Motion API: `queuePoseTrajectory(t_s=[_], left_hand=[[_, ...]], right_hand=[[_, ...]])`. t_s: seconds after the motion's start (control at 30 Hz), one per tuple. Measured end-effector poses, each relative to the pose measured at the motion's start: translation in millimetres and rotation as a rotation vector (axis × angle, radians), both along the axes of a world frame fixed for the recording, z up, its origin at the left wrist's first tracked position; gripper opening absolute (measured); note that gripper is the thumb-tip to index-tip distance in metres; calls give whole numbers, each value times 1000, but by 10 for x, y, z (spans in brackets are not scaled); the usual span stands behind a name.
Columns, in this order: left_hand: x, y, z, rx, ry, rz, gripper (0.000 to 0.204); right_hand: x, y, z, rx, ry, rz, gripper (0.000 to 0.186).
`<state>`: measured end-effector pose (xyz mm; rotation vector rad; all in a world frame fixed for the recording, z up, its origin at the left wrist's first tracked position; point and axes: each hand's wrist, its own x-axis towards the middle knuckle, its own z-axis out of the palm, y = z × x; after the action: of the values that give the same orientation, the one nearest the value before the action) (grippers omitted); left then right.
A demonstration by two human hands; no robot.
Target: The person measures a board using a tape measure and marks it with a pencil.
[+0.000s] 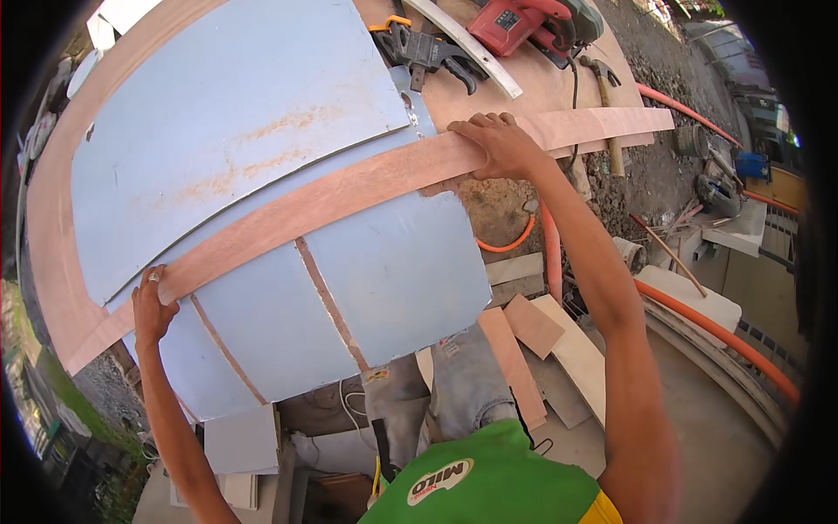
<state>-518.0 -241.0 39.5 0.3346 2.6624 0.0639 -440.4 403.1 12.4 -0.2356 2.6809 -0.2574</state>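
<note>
A long, thin reddish plywood strip [323, 210] lies slantwise across the blue-painted boards, running from the lower left up to the right. My left hand [152, 307] grips it near its left end, the fingers over the far edge. Further right, my right hand [502, 147] is closed round the strip, thumb and fingers across its width. Beyond the strip lies a large blue panel [236, 105] with brown scuffs. On the near side, a blue board [401, 271] with brown cross lines sticks out toward my legs. Part of another strip shows under the right end.
At the far side are a black bar clamp [428, 54], a white curved strip [467, 44], a red power saw [515, 24] and a claw hammer [607, 96]. Plywood offcuts [515, 358] lie by my legs. An orange hose [716, 332] crosses the right side.
</note>
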Motion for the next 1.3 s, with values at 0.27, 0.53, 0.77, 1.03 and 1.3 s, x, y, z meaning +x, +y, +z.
queuePoseTrajectory(t_s=[0.27,0.53,0.77,1.03,1.3], left_hand=[[51,-7,-9,-81,13,-67,65],[281,15,16,-29,79,-55,64],[291,-25,-7,39,76,-76,64],[316,-7,7,108,55,-31,63],[405,29,-81,226,111,36,73]], right_hand=[[180,-61,13,13,74,-6,84],[348,-141,123,14,66,-37,83],[437,-214,165,12,49,-81,80],[419,-259,187,-9,-16,-111,80],[525,-169,58,-79,101,-102,82]])
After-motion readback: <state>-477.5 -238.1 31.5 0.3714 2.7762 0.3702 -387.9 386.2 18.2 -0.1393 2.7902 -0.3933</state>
